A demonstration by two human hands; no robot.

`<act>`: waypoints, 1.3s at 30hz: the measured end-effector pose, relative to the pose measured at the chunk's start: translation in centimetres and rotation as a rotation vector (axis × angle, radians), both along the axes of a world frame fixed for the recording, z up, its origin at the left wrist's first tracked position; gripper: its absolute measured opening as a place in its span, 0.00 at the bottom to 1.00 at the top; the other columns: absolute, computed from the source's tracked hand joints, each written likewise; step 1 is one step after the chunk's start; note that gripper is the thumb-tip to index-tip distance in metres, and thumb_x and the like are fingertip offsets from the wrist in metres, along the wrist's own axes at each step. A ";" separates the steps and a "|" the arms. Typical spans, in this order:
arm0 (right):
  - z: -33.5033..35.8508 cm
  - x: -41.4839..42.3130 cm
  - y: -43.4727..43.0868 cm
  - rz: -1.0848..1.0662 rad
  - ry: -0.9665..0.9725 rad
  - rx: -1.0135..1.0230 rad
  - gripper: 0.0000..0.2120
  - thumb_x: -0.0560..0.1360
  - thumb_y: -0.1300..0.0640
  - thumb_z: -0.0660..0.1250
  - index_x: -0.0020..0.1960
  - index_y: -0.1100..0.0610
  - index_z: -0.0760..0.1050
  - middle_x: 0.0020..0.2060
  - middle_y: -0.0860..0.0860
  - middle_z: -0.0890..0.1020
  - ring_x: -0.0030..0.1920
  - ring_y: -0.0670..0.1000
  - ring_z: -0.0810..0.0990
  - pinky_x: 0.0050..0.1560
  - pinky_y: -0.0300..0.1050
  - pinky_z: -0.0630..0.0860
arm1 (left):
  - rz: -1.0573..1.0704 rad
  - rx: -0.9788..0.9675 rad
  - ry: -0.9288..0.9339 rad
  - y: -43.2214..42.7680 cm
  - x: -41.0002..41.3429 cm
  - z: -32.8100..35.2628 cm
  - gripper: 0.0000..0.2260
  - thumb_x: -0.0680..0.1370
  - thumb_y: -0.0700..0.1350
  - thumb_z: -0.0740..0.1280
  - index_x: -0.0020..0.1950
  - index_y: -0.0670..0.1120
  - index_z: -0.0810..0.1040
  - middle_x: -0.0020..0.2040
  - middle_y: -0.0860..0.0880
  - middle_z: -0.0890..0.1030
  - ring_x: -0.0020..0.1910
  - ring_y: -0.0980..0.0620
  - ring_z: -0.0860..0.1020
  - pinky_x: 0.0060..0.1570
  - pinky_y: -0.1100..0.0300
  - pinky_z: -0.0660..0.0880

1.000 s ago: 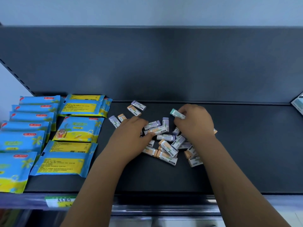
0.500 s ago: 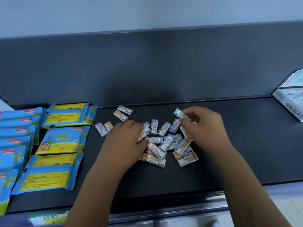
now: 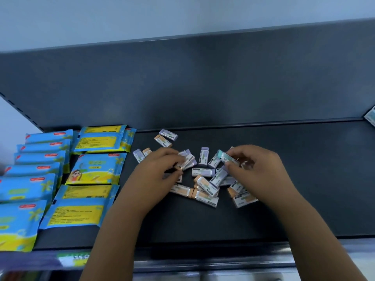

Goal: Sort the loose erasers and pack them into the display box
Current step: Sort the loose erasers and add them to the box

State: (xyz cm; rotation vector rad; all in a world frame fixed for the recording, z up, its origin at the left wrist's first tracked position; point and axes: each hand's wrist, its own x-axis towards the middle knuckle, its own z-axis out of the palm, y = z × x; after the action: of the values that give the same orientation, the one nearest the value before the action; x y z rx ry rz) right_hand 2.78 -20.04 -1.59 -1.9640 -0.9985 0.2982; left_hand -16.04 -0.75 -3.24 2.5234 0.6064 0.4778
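In the head view, my right hand pinches a teal eraser over the loose erasers heaped mid-shelf. My left hand grips purple erasers (somewhat blurred) at the heap's left edge.

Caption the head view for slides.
Right hand pinches a teal eraser, left hand grips a second eraser, over the pile.

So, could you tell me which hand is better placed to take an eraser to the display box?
The right hand, probably: it pinches the teal eraser and lies nearer the display box at the shelf's right edge. The left hand pinches purple erasers on the pile's left side.
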 end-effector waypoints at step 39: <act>-0.2 -1.4 0.9 0.027 0.281 0.039 0.05 0.76 0.55 0.73 0.48 0.45 0.83 0.42 0.41 0.85 0.40 0.38 0.81 0.35 0.32 0.75 | 0.413 -0.243 -0.103 0.7 -3.9 0.3 0.19 0.82 0.41 0.63 0.72 0.55 0.70 0.55 0.61 0.80 0.57 0.57 0.77 0.59 0.55 0.74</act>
State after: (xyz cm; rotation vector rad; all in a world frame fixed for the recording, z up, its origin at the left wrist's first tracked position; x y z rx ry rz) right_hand 1.42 -19.16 -1.74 -1.8135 -0.8419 0.5496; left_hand -19.97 -0.05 -2.93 2.1311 1.0831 0.6325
